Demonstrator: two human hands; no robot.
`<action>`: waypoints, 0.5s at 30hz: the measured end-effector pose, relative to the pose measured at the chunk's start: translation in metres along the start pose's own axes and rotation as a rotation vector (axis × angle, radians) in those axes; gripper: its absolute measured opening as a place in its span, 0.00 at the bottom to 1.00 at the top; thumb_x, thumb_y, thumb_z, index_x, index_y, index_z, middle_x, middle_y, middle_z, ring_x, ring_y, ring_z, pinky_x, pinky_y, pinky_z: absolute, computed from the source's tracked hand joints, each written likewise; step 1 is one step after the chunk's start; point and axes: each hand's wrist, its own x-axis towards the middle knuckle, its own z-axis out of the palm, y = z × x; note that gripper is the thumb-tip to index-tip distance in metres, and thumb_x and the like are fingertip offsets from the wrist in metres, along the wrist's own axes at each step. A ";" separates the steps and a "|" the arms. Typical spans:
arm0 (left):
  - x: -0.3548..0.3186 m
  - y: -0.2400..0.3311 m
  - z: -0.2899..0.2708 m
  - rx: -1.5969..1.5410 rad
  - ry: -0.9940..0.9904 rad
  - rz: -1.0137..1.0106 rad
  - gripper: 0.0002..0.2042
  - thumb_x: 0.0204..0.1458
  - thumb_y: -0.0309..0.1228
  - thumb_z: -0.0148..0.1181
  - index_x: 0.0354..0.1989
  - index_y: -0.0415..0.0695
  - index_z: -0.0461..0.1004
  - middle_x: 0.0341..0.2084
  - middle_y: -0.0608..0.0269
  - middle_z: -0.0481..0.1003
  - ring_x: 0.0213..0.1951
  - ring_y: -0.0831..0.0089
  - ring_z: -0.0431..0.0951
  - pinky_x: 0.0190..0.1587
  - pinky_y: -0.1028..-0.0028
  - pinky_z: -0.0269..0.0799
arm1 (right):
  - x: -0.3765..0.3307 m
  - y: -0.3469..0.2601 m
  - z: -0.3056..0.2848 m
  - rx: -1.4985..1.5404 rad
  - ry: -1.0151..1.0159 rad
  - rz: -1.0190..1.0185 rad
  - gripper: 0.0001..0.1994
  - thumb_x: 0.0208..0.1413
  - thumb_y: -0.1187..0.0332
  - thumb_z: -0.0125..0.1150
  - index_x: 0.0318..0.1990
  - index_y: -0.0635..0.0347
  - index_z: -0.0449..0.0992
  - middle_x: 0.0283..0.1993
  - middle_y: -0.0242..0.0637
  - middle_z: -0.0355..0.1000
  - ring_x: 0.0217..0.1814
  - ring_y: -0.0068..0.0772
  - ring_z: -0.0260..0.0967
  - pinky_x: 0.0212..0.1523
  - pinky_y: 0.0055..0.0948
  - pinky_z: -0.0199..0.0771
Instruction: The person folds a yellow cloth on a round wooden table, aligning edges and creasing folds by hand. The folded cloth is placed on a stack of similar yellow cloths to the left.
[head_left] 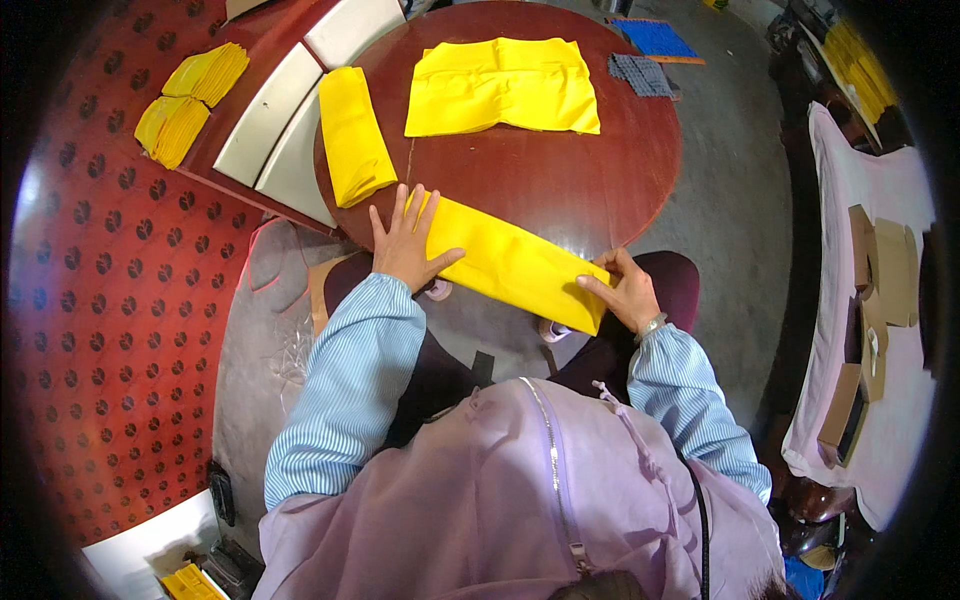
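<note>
A long folded strip of yellow cloth point(510, 258) lies slantwise across the table's near edge, its right end jutting out over my lap. My left hand point(405, 243) rests with spread fingers on the strip's left end. At the other end, my right hand point(630, 290) pinches the strip's corner, thumb on top and fingers partly hidden behind it. Beyond my left hand lies a second folded yellow strip point(352, 135). A wider stack of flat yellow cloth point(500, 88) is spread at the far side of the table.
The round red-brown table point(640, 170) stands before me, with a grey cloth point(640, 76) and a blue cloth point(658, 40) at its far right. Yellow bundles point(190, 105) sit on a red patterned surface point(120, 300) at left. Open cardboard boxes point(880, 270) lie on a pale covered surface at right.
</note>
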 end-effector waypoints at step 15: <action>-0.052 0.042 0.037 -0.555 0.786 -0.420 0.48 0.41 0.38 0.83 0.71 0.42 0.61 0.68 0.40 0.61 0.70 0.43 0.60 0.74 0.52 0.54 | 0.011 0.007 -0.032 0.150 -0.467 0.096 0.23 0.54 0.63 0.79 0.54 0.65 0.84 0.46 0.33 0.84 0.48 0.24 0.79 0.54 0.29 0.77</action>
